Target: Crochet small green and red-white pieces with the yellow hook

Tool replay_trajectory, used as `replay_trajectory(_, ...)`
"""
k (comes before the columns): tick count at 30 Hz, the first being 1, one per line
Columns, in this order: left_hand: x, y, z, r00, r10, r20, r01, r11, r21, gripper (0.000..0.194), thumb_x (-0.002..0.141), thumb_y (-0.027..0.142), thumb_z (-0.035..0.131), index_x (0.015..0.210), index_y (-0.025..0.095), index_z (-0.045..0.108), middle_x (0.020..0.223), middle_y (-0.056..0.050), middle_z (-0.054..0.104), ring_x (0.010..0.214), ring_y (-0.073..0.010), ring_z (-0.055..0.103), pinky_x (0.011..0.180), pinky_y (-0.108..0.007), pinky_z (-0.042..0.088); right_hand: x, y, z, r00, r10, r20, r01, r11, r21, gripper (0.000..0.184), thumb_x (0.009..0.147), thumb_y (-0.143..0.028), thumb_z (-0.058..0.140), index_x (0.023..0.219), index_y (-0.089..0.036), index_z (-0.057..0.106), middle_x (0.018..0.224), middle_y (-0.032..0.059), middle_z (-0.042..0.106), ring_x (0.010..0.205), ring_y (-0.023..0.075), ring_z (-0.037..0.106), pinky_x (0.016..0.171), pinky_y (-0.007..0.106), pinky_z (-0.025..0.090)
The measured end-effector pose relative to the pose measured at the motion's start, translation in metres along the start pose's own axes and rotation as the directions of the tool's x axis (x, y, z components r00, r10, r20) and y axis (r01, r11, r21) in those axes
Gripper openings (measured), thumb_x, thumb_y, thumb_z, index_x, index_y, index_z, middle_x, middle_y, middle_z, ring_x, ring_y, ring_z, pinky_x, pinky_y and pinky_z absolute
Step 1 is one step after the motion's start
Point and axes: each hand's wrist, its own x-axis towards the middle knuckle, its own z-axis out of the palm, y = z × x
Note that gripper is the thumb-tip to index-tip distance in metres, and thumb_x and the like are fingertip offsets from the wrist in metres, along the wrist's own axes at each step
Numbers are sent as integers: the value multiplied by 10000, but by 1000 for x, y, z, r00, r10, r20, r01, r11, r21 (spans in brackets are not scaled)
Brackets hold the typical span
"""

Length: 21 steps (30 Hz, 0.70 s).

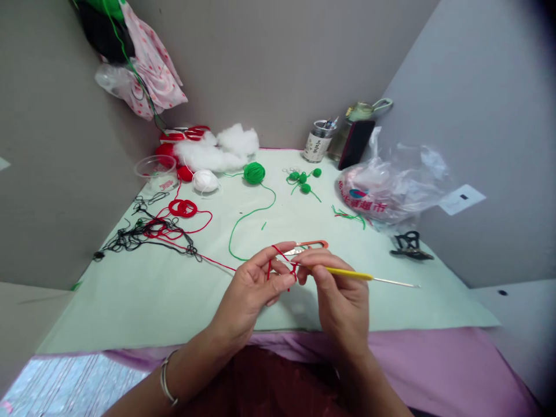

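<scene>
One stitch being worked, I judge | left hand (248,285) pinches red yarn (294,270), right hand (345,294) grips yellow crochet hook (351,273) | yarn above worktop (174,313), toward near edge's middle | next pull likely wants even tension

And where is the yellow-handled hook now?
In the head view, the yellow-handled hook is right of centre, held in the right hand, beside the left hand.

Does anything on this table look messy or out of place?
Yes, the black yarn at the left lies in a loose tangle with red yarn overlapping it, unlike the neatly wound green ball. A red strand leads from that heap toward the left hand, so it might snag.
</scene>
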Motion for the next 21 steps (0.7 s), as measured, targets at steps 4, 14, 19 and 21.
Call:
replay_trajectory(4,1,-2,-3,999,25,-24,-24,999,28,439,785,229,918,1211,263,821,744,37,602,597,-64,403,520,-195,281,-1,-1,-1,1000,26,10,-26,999,23,181,1042,-224,616,1019,-256,793,946,23,764,720,135,654,692,305,560)
replay_trajectory(14,-1,-2,-1,999,26,-20,-25,1000,17,534,793,269,922,1306,249,773,779,25,663,565,-57,410,517,-207,289,-1,-7,3,999,-51,11,51,997,-53,206,1037,-168,597,1037,-250,786,958,42,771,821,168,682,686,304,573)
replay_trajectory(19,2,-7,1,993,70,-98,-73,997,-26,485,787,239,929,1251,219,789,754,35,639,565,-41,401,510,-175,282,-8,-3,4,963,-257,87,271,888,-373,251,999,-90,612,1112,-244,775,1002,64,770,921,203,729,765,338,616)
replay_trajectory(21,3,-8,1,994,54,-92,-62,994,-88,484,788,237,930,1251,211,787,700,54,592,546,-32,377,508,-163,277,-13,0,3,911,-383,154,403,745,-531,331,968,-59,651,1212,-249,769,1094,88,769,986,214,738,810,341,624)
